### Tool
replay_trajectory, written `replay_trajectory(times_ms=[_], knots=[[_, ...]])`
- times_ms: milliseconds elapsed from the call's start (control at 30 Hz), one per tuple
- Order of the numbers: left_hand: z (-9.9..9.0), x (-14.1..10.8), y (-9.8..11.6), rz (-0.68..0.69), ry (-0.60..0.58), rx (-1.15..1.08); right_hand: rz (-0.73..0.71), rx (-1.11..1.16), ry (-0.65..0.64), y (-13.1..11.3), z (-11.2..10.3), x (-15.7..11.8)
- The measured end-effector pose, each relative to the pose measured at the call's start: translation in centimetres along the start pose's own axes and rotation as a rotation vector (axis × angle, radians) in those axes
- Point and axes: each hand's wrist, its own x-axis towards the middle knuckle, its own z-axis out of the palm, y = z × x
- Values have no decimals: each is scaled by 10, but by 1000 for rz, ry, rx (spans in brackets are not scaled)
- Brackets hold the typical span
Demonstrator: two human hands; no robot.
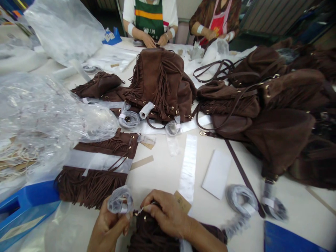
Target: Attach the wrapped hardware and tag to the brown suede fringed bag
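The fringed brown bag (pixel 154 239) is at the near middle of the tabletop (pixel 162 178). The fingers of the left hand (pixel 107 225) are closed on a wrapped coil (pixel 117 201); those of the right hand (pixel 168 217) pinch the bag's upper edge. The bag looks soft and rather light; its loose fringe may slip, so the edge is the better hold. I count one bag and one coil at the hands, two coils (pixel 233 197) (pixel 280 210) near right, one white card (pixel 217 174); the heaped bags (pixel 278 140) I cannot count.
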Motion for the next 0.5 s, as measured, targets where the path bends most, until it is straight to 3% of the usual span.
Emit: replay_trajectory(times_ms=[133,267,500], knots=[[-9,-1,-12,-89,29,10,95,28,40,-11,-5,2],[-13,-4,-11,-91,27,13,-1,-39,-11,-12,-4,4],[-11,-5,4,-29,-124,-33,-102,-73,-94,-10,-3,7]])
